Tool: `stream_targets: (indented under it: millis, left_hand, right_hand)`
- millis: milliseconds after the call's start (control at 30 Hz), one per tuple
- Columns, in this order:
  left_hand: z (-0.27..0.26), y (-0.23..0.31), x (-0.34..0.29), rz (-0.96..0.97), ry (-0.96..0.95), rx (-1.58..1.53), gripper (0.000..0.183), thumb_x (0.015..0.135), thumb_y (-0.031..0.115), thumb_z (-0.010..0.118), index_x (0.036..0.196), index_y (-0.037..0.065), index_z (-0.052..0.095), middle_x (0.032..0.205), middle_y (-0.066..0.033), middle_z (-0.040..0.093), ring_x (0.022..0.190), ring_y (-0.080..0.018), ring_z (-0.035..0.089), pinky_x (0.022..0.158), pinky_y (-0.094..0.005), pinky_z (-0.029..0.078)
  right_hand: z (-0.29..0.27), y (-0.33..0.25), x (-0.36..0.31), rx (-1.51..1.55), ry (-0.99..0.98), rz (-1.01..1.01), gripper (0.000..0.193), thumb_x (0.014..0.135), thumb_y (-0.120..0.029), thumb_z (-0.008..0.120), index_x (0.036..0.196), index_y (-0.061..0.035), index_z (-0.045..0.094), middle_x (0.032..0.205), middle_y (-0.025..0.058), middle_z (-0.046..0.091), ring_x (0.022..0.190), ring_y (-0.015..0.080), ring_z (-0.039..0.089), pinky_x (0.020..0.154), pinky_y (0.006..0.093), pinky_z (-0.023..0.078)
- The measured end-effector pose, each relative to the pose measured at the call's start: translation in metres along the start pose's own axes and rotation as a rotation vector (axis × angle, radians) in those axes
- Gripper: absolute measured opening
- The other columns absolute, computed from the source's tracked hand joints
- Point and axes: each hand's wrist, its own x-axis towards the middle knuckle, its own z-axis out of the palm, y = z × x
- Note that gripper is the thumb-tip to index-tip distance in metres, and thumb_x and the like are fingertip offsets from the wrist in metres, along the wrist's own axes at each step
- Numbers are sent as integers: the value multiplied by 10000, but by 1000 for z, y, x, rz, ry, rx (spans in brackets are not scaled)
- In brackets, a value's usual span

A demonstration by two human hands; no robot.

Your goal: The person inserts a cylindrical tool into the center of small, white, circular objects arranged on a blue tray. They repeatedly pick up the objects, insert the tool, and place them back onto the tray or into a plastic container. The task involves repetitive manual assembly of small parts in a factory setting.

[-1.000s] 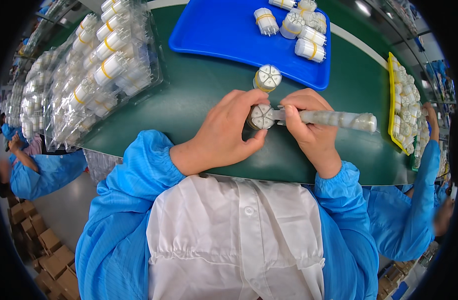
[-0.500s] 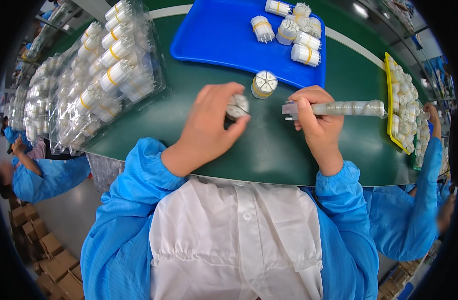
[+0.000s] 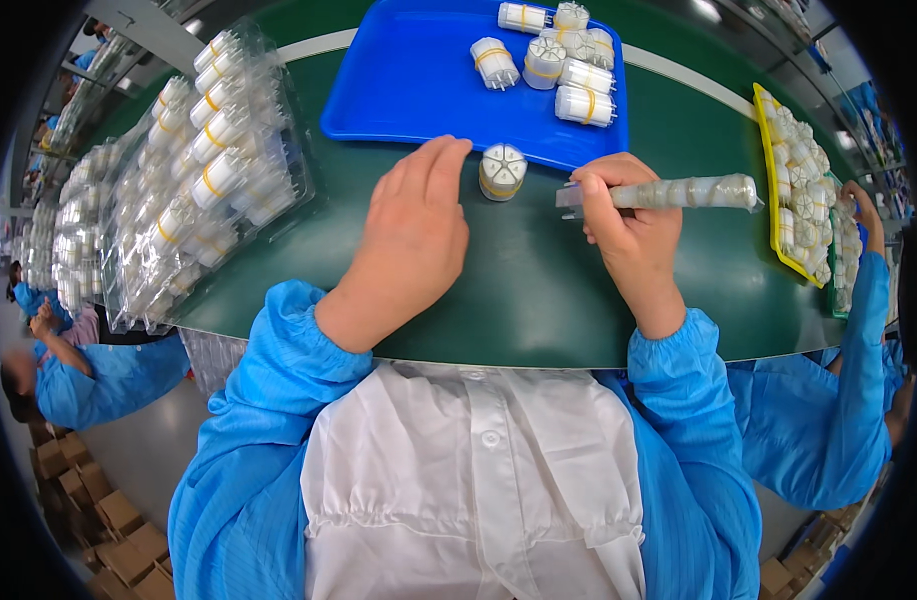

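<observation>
My left hand (image 3: 416,220) is over the table just in front of the blue tray, back up, fingers close together and curving down. Whatever is under its palm is hidden. Beside its fingertips a white, banded cylinder (image 3: 503,173) stands upright, its round top divided into wedges. My right hand (image 3: 634,225) is closed round a pen-like tool (image 3: 694,193) wrapped in translucent tape. The tool's clear, pronged tip points left toward the standing cylinder, apart from it.
Several banded white cylinders (image 3: 585,105) lie in the blue tray (image 3: 409,110). Clear plastic trays (image 3: 194,190) stacked with more of them stand at left. A yellow tray (image 3: 776,200) of cylinders is at right. Co-workers in blue sleeves (image 3: 847,400) sit on both sides.
My left hand has turned over and moved up toward the blue tray; the round white piece seen in its fingers before is out of sight. My right hand keeps the tool.
</observation>
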Motion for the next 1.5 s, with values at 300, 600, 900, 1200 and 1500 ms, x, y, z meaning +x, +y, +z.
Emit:
stream_targets:
  millis: [300,600,900,1200,1500]
  left_hand:
    - [-13,-19,11,31,-39,115,630,796,-96,566,1407,-7,443,1440,-237,480,1324,-443,481,1087,-490,428]
    - [13,19,31,155,-23,-72,563,779,100,812,1274,-1,565,1238,-189,616,1145,-390,587,969,-453,497]
    - [22,26,12,70,-36,-315,502,709,117,868,1154,36,649,1116,-130,664,1029,-341,621,859,-433,515]
    - [28,25,11,50,18,-384,508,695,118,879,1140,36,647,1076,-130,645,993,-334,618,837,-430,512]
    - [30,24,8,-16,4,-438,617,731,60,839,1278,27,555,1106,-134,653,1014,-319,631,870,-411,525]
  right_hand:
    - [1,1,0,-40,8,-133,56,869,-23,709,818,-11,689,761,74,664,651,160,609,561,303,457]
    - [-2,3,3,-85,18,-124,65,879,-42,704,819,-19,691,752,60,658,624,144,591,534,293,436]
    - [1,13,0,-31,-35,-222,59,853,-27,714,806,-10,682,760,60,662,629,145,595,550,298,453]
    - [4,14,-3,-75,-110,-170,63,853,-24,722,813,-6,677,789,71,664,652,172,617,567,308,474]
    - [1,10,-3,-127,-119,-248,51,858,-31,719,829,-12,681,794,82,679,727,217,647,641,341,512]
